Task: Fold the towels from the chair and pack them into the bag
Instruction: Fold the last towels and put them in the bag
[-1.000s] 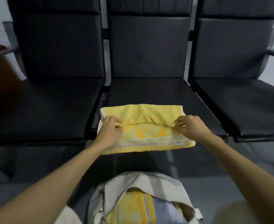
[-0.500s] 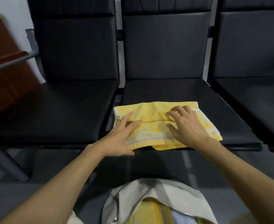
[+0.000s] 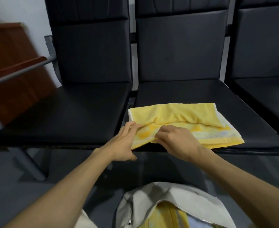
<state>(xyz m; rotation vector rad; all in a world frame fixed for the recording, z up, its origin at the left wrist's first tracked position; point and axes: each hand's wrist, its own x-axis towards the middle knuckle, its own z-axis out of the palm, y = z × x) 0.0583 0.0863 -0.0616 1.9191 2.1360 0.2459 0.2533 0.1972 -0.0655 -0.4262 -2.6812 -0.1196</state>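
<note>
The yellow towel (image 3: 176, 116) is seen half-folded at the front of the middle chair seat (image 3: 184, 92). Its near left corner is pinched by the left hand (image 3: 124, 143), and the front edge is gripped by the right hand (image 3: 176, 142), fingers curled. The bag (image 3: 152, 199) is gaping below.

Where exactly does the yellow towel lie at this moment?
In the head view, the yellow towel lies on the front of the middle chair seat, right of centre. The left hand and right hand hold its near left corner, beyond the bag.
</note>
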